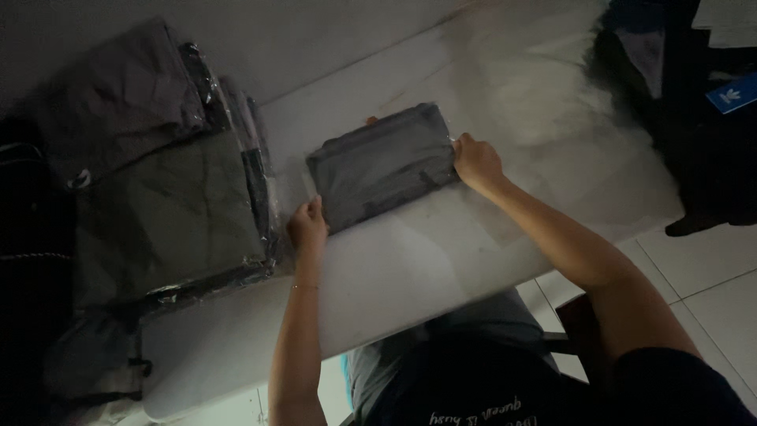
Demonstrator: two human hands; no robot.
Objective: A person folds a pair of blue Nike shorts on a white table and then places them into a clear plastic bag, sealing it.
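Observation:
A folded dark grey garment (382,166) lies on the white table (441,260), seemingly inside a clear plastic bag. My left hand (307,227) grips its near left corner. My right hand (475,162) holds its right edge, fingers closed on the plastic. Both arms reach forward from my body at the bottom of the view.
A stack of bagged folded garments (169,197) sits on the table's left side. Dark clothing and a bag with a blue tag (729,95) lie at the upper right. A white tiled floor (710,292) shows at the right. The scene is dim.

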